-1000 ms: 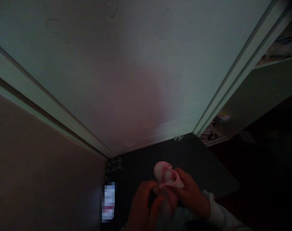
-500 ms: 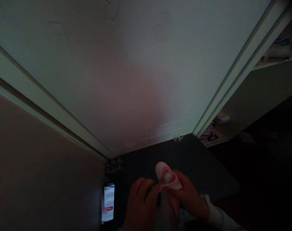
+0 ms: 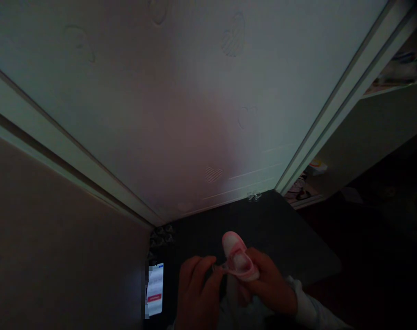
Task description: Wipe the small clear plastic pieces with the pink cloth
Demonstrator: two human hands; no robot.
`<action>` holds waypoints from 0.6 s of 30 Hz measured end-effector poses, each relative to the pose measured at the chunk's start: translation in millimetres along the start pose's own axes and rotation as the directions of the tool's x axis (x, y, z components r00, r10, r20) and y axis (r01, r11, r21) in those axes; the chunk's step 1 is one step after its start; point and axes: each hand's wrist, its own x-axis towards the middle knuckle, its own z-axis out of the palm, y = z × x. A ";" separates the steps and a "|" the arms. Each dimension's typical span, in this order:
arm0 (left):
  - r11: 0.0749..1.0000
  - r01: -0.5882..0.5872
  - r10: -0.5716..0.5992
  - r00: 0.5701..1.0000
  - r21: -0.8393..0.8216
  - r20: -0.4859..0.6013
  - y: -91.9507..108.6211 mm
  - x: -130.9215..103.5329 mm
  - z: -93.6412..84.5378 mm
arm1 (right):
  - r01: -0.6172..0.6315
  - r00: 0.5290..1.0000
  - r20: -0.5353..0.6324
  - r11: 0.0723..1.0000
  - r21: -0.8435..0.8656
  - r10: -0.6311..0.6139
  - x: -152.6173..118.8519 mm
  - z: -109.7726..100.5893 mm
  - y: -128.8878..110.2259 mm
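Observation:
Low in the head view, my right hand (image 3: pixel 270 284) is wrapped round the heel end of a small pink shoe (image 3: pixel 231 240). The rounded, paler toe points away from me, and the opening faces up with something whitish inside. My left hand (image 3: pixel 198 286) is at the left of the opening, thumb and fingertips pinched on a thin pale piece that runs to the shoe's edge, perhaps its strap. Dim light hides the detail of that piece. Below the shoe hangs a pale or pinkish shape that I cannot make out.
A dark table (image 3: pixel 297 238) lies under my hands. At its left is a lit phone (image 3: pixel 155 291), with small clear objects (image 3: pixel 162 236) behind it and another clear item (image 3: pixel 254 196) by the back panel (image 3: pixel 180 114). Shelves (image 3: pixel 383 91) with items stand at the right.
The shoe's opening has spread wider and tilted more toward me. My left hand has shifted slightly left, drawing the thin piece out from the edge. My right hand keeps its grip.

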 end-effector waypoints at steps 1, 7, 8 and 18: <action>1.000 0.002 -0.002 1.000 -0.005 -0.014 -0.6 0.5 -0.1 | 0.030 0.999 0.032 1.000 -0.007 -0.029 1.0 -1.4 -0.4; 0.996 -0.026 0.024 0.999 -0.089 -0.023 -6.3 4.8 -3.8 | 0.106 0.986 0.128 0.994 -0.022 -0.102 5.8 -6.5 -7.8; 0.996 -0.024 0.023 1.000 -0.090 -0.017 -6.9 5.0 -4.5 | 0.106 0.986 0.129 0.994 -0.017 -0.103 6.0 -6.4 -9.2; 0.995 -0.093 0.095 0.994 -0.032 0.055 -11.4 2.0 -9.1 | 0.016 0.975 0.221 0.999 0.030 -0.022 14.7 -13.9 -11.1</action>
